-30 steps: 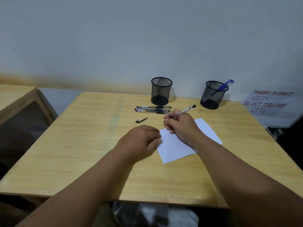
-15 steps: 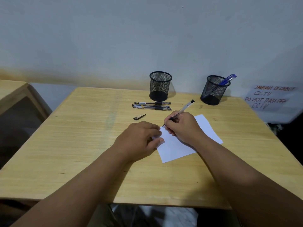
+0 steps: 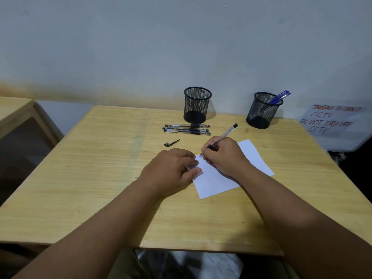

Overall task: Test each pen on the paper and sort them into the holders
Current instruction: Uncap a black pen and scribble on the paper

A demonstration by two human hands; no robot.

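On the wooden table (image 3: 100, 178), the left hand (image 3: 171, 172) rests curled on the paper (image 3: 217, 178) while the right hand (image 3: 223, 156) pinches a pen (image 3: 225, 134), tip on the sheet, with a loose cap (image 3: 171, 142), three pens (image 3: 187, 129) and two mesh holders (image 3: 197, 105) beyond.

We bring the pen (image 3: 222, 136) down from its raised tilt in our right hand (image 3: 222, 156), and its tip now touches the paper (image 3: 217, 179).
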